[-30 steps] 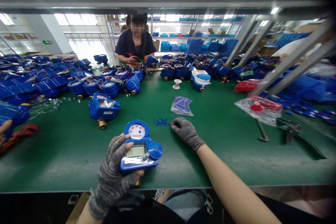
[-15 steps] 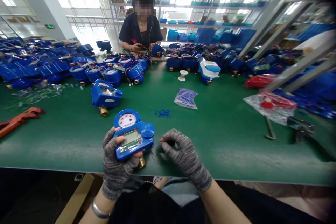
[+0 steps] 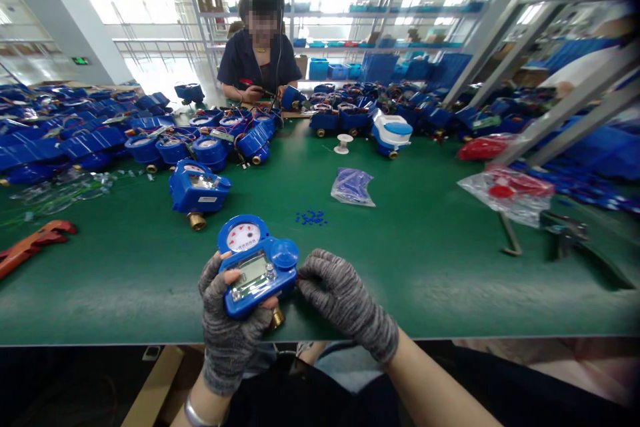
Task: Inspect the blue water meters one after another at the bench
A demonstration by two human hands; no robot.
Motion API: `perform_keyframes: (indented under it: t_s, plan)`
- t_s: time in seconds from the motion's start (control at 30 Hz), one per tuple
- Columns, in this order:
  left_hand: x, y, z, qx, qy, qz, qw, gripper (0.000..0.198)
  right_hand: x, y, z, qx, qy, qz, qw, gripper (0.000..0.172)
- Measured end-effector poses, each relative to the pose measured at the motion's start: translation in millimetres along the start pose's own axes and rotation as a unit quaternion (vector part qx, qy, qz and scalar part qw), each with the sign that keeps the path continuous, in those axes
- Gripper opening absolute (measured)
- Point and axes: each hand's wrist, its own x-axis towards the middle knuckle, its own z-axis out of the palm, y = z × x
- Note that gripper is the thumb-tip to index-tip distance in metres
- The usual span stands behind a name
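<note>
My left hand [image 3: 227, 323], in a grey knitted glove, grips a blue water meter [image 3: 256, 265] from below, its white dial and LCD screen facing up and a brass fitting showing under it. My right hand [image 3: 340, 297], also gloved, presses its curled fingers against the meter's right side by the round blue cap. Whether a small part sits in those fingertips is hidden. A scatter of tiny blue pieces [image 3: 311, 217] lies on the green table [image 3: 425, 260] just beyond.
Another blue meter [image 3: 197, 190] stands left of centre, and many more fill the left and back. A clear bag of blue parts [image 3: 353, 187], a white spool [image 3: 343, 143], red-filled bags [image 3: 505, 190] and an orange wrench [image 3: 30, 247] lie around. A co-worker [image 3: 260, 57] sits opposite.
My right hand left the tiny blue pieces, came back toward me and closed against the meter's right side. My left hand tilted the meter slightly.
</note>
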Motion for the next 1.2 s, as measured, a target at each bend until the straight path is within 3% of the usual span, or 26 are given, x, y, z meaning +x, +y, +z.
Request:
perform_keyframes:
  t_s: [0.2, 0.33, 0.43, 0.53, 0.6, 0.63, 0.7, 0.8, 0.87, 1.03, 1.2]
  plan:
    - [-1.4, -1.2, 0.2, -0.004, 0.005, 0.003, 1.000, 0.060, 4.7, 0.1, -10.6, -0.100, -0.036, -0.130, 0.986, 0.013]
    - [-0.6, -2.2, 0.1, 0.000, 0.005, 0.010, 1.000, 0.059, -2.3, 6.4, -7.9, -0.235, -0.014, -0.253, 0.938, 0.021]
    - [0.2, -2.8, 1.2, -0.006, 0.002, 0.011, 1.000, 0.059, -10.0, 7.0, -5.2, -0.286, -0.016, -0.281, 0.916, 0.023]
    - [-0.7, -4.2, 1.9, -0.009, 0.000, 0.010, 1.000, 0.059, -11.1, 2.7, -5.0, -0.214, -0.039, -0.190, 0.957, 0.021]
    - [-2.3, -5.9, 1.5, -0.009, 0.004, 0.007, 1.000, 0.059, -6.6, 0.0, -5.8, -0.084, -0.059, -0.047, 0.994, 0.019]
    - [-3.2, -6.8, 1.1, -0.009, 0.006, 0.006, 1.000, 0.060, -3.4, -0.7, -6.4, -0.008, -0.074, 0.029, 0.997, 0.023]
    - [-4.5, -8.5, 0.4, -0.008, 0.010, 0.005, 1.000, 0.060, 3.8, -0.8, -7.8, 0.138, -0.116, 0.151, 0.972, 0.033]
    - [-4.9, -9.4, 0.4, 0.000, 0.009, 0.008, 1.000, 0.059, 11.6, 1.6, -8.7, 0.292, -0.163, 0.247, 0.910, 0.041]
    - [-4.3, -9.0, 1.1, 0.006, 0.007, 0.008, 1.000, 0.059, 13.2, 4.3, -7.1, 0.331, -0.175, 0.277, 0.885, 0.042]
    - [-3.0, -7.4, 0.0, 0.009, 0.004, 0.004, 1.000, 0.057, 7.9, 12.9, 2.7, 0.362, -0.196, 0.289, 0.864, 0.044]
    - [-4.9, -3.3, 4.5, 0.024, 0.018, 0.009, 1.000, 0.058, 11.4, 15.7, 9.1, 0.300, -0.154, 0.240, 0.910, 0.040]
